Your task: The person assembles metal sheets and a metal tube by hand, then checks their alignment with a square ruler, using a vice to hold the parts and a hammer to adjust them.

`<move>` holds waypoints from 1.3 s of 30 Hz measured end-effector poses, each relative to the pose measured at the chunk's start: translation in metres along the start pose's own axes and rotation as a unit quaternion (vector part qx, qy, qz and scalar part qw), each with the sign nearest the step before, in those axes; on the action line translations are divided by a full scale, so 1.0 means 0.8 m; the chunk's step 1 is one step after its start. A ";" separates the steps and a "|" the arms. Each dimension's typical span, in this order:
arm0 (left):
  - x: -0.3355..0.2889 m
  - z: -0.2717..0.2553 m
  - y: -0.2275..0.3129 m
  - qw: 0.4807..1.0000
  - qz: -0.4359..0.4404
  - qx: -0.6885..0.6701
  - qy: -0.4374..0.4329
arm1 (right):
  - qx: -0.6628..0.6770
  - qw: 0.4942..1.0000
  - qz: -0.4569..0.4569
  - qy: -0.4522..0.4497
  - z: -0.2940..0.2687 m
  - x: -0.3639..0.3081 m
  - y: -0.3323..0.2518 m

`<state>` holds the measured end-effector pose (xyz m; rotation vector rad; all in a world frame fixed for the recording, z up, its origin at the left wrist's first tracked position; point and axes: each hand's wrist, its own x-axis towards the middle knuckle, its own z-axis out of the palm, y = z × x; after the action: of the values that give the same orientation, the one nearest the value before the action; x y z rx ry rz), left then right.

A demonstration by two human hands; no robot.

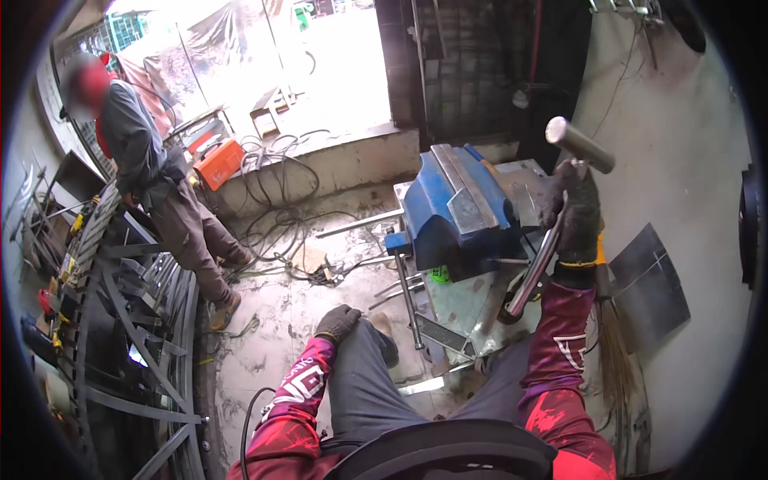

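Observation:
In my gloved right hand [578,216] is a hammer [582,146], its thick cylindrical steel head raised above my fist. The handle slants down past my wrist to a dark end. To the left of this hand stands a large blue bench vise [432,196] with long steel jaws. Its blue-ended screw and bar handle [406,300] point towards me. My gloved left hand [338,322] rests on my left knee, fingers laid over it, holding nothing I can see. Whether a workpiece sits between the jaws I cannot make out.
At the left, a person [152,160] in a grey top stands beside a rack of curved metal bars [144,304]. Cables [276,184] lie coiled near an orange machine [218,164]. A dark sheet [650,284] leans against the right wall. Metal offcuts lie under the vise.

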<state>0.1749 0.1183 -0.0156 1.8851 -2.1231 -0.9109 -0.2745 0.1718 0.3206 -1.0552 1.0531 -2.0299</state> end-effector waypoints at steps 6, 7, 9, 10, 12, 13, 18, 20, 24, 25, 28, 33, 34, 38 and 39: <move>-0.034 -0.025 0.091 0.976 -0.134 0.168 -0.039 | 0.142 0.988 -0.054 -0.023 -0.073 -0.009 -0.017; -0.039 -0.030 0.085 0.974 -0.139 0.174 -0.037 | 0.149 0.987 -0.052 -0.022 -0.081 -0.008 -0.019; -0.043 -0.027 0.066 0.980 -0.148 0.130 -0.013 | 0.212 0.969 -0.095 -0.083 -0.095 -0.003 -0.026; -0.044 -0.024 0.067 0.982 -0.144 0.125 0.001 | 0.263 0.950 -0.106 -0.128 -0.107 -0.002 -0.028; -0.038 -0.016 0.073 0.982 -0.133 0.132 0.009 | 0.311 0.918 -0.149 -0.198 -0.124 -0.007 -0.042; -0.034 -0.015 0.076 0.983 -0.121 0.136 0.020 | 0.336 0.901 -0.162 -0.222 -0.127 -0.011 -0.045; -0.026 -0.012 0.078 0.990 -0.095 0.092 0.039 | 0.316 0.888 -0.203 -0.265 -0.143 -0.037 -0.051; -0.021 -0.010 0.071 0.993 -0.080 0.074 0.039 | 0.303 0.885 -0.224 -0.273 -0.146 -0.051 -0.054; -0.015 -0.006 0.070 0.997 -0.065 0.008 0.036 | 0.265 0.888 -0.254 -0.277 -0.137 -0.071 -0.071; -0.021 -0.008 0.072 0.995 -0.084 -0.026 0.040 | 0.263 0.897 -0.246 -0.256 -0.132 -0.074 -0.073; -0.038 -0.006 0.074 0.976 -0.089 0.103 0.167 | 0.253 0.898 -0.253 -0.257 -0.124 -0.073 -0.070; -0.041 0.024 0.032 0.942 -0.033 0.037 0.332 | 0.235 0.900 -0.242 -0.275 -0.111 -0.074 -0.067; -0.036 0.020 0.027 0.928 -0.010 -0.005 0.372 | 0.234 0.915 -0.242 -0.223 -0.095 -0.080 -0.066; -0.005 -0.059 0.097 0.851 0.197 -0.207 0.441 | 0.198 0.943 -0.203 -0.171 -0.066 -0.087 -0.055; 0.001 -0.088 0.153 0.864 0.211 -0.237 0.392 | 0.174 0.951 -0.189 -0.171 -0.068 -0.089 -0.069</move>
<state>0.1062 0.0966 0.1057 1.1668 -1.5130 -0.3949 -0.2944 0.2754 0.3213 -1.4249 0.3146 -2.1096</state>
